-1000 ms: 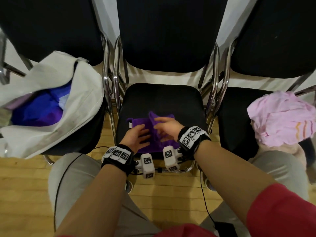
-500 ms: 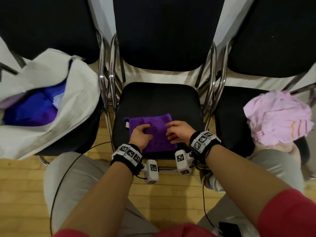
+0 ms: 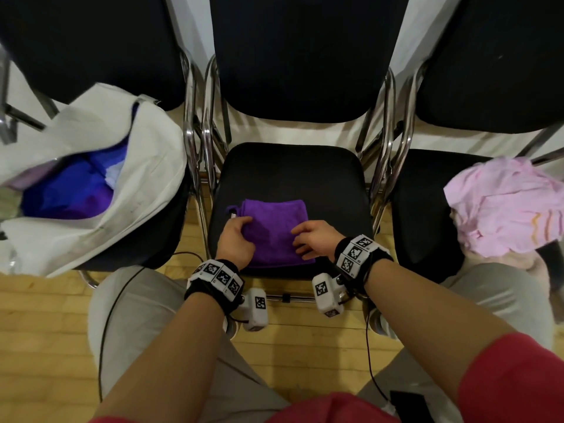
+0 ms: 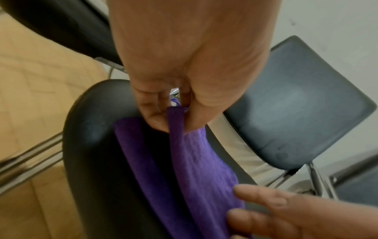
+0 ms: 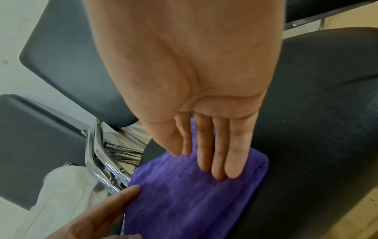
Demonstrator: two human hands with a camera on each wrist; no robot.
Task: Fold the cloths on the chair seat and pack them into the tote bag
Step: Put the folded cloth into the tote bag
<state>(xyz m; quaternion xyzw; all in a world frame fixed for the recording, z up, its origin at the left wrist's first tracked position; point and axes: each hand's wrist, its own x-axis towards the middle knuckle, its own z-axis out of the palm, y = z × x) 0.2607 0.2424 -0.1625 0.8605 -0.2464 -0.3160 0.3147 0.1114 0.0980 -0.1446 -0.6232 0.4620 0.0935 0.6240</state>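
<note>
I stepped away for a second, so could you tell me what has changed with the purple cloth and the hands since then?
The purple cloth, bunched a second ago, now lies in a flat folded rectangle. The left hand has moved to its left edge and pinches it; the right hand has slid right, fingers flat on it. The tote bag and pink cloth are unchanged.

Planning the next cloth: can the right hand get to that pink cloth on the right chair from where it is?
Probably yes: the right hand lies flat and free on the purple cloth, and nothing stands between it and the pink cloth.
</note>
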